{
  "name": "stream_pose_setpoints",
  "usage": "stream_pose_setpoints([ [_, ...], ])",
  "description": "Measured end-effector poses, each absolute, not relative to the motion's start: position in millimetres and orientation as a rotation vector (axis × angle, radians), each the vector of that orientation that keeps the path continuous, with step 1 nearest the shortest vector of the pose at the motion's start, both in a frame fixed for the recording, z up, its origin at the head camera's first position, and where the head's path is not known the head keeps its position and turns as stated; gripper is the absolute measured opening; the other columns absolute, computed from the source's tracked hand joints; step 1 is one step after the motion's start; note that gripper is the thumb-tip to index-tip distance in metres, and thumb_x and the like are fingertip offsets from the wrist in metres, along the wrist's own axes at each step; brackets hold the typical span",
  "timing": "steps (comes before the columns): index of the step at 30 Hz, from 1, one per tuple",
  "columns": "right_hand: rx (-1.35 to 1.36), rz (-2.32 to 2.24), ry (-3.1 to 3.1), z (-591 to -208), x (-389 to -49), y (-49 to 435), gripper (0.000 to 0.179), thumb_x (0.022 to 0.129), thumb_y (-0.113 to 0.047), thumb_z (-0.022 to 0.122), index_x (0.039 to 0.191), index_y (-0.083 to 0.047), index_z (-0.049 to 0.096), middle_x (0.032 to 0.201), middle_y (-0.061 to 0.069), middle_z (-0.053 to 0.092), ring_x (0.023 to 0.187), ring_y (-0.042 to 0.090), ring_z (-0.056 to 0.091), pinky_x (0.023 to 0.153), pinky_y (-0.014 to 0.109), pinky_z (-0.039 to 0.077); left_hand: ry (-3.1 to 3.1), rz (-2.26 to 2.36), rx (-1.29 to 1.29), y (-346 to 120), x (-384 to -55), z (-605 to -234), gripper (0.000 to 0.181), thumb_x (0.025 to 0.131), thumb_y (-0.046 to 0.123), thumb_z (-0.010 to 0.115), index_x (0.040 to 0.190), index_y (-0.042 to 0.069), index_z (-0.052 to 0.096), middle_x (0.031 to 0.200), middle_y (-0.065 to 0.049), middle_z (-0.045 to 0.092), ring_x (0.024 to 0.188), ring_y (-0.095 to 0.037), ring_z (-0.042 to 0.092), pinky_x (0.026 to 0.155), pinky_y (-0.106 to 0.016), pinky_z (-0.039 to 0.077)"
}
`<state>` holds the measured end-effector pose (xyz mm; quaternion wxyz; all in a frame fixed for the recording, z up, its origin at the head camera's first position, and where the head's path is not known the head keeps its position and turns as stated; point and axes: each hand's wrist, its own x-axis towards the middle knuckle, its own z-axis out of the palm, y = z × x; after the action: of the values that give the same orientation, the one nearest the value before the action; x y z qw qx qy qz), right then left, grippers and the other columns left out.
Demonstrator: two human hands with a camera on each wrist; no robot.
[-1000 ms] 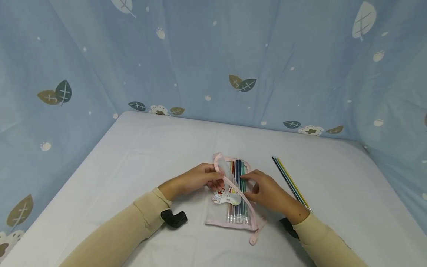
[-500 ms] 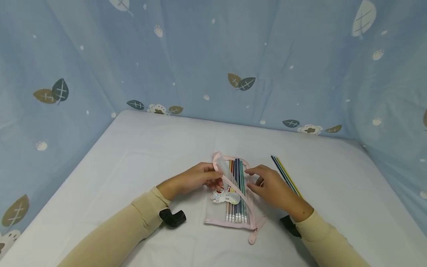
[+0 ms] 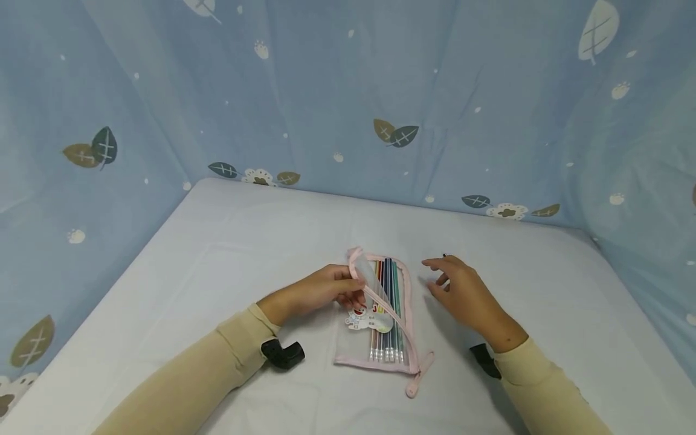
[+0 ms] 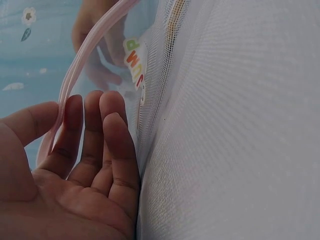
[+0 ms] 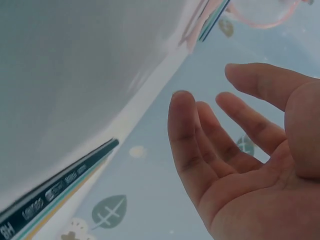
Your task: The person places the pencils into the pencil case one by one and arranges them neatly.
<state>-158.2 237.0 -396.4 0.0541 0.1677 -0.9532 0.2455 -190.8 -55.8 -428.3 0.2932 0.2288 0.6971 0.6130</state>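
A see-through mesh pencil pouch [image 3: 348,350] with pink edging lies on the table, its mouth lifted at the far left. My left hand [image 3: 318,291] pinches that pink edge [image 4: 75,70] between thumb and index finger, the other fingers curving beside the mesh. Several pencils [image 3: 393,275] rest lengthwise inside the pouch, eraser ends toward me. To the right of the pouch, my right hand [image 3: 464,296] hovers with fingers spread and nothing between them. Beneath it lie loose pencils [image 5: 65,187], dark, teal and yellow, mostly hidden by the hand in the head view.
A cartoon label [image 3: 370,320] sits on the pouch front, and a pink zip pull [image 3: 411,389] trails from its near right corner. A white cloth covers the table [image 3: 261,229]. Blue leaf-patterned curtains [image 3: 326,90] hang behind and at both sides.
My right hand has left the pencils in the pouch and moved right, over the loose pencils. My left hand keeps holding the pouch edge in the same place.
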Motion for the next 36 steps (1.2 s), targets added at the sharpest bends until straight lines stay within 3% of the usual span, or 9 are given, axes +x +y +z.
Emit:
stream_pose_setpoints([
  [7, 0.471, 0.721, -2.898, -391, -163, 248, 0.049, 0.088, 0.003, 0.070, 0.135, -0.001, 0.057, 0.118, 0.022, 0.062, 0.095, 0.029, 0.065, 0.076, 0.041, 0.059, 1.872, 1.622, 0.603, -55, -191, -424, 0.026, 0.104, 0.018, 0.051, 0.107, -0.005, 0.063, 0.089, -0.006, 0.072, 0.075, -0.010, 0.064, 0.072, -0.023, 0.053],
  [15, 0.430, 0.713, -2.956, -389, -164, 256, 0.056, 0.087, 0.003, 0.071, 0.140, 0.000, 0.052, 0.123, 0.026, 0.058, 0.100, 0.034, 0.060, 0.070, 0.038, 0.054, 1.858, 1.631, 0.578, -55, -189, -424, 0.026, 0.104, 0.018, 0.051, 0.108, -0.006, 0.062, 0.087, -0.003, 0.071, 0.074, -0.010, 0.063, 0.071, -0.022, 0.053],
  [25, 0.388, 0.693, -3.009, -396, -170, 265, 0.060, 0.087, 0.004, 0.071, 0.143, 0.001, 0.048, 0.131, 0.032, 0.053, 0.107, 0.043, 0.062, 0.075, 0.047, 0.059, 1.871, 1.625, 0.575, -56, -190, -429, 0.025, 0.104, 0.018, 0.051, 0.107, -0.005, 0.063, 0.088, -0.005, 0.071, 0.074, -0.011, 0.064, 0.071, -0.023, 0.055],
  [36, 0.363, 0.685, -3.052, -399, -172, 268, 0.062, 0.087, 0.002, 0.071, 0.144, 0.001, 0.047, 0.131, 0.033, 0.051, 0.104, 0.041, 0.062, 0.070, 0.044, 0.058, 1.898, 1.611, 0.584, -55, -189, -426, 0.027, 0.104, 0.019, 0.052, 0.107, -0.005, 0.063, 0.087, -0.004, 0.072, 0.074, -0.010, 0.064, 0.072, -0.024, 0.054],
])
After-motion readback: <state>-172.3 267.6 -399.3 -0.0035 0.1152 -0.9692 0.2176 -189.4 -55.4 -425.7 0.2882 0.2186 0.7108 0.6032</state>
